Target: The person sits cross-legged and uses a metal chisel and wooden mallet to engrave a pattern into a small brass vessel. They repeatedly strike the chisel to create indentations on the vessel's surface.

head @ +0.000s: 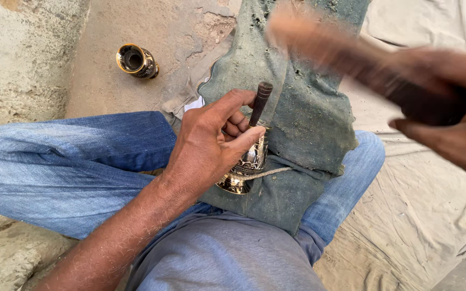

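Note:
My left hand (208,140) grips a dark chisel-like tool (260,102) upright against a small brass vase (246,167) with black engraved patterns. The vase rests on a dusty green cloth (297,124) laid over my lap. My right hand (449,108) is raised at the upper right, closed around a wooden mallet handle (341,54) that is blurred by motion. The mallet's head points toward the upper middle, above the tool's top.
A second brass and black vase (137,61) lies on its side on the sandy ground at the upper left. My legs in blue jeans (71,161) are crossed. A beige sheet (422,215) covers the ground on the right. A rough stone edge (17,59) sits at the left.

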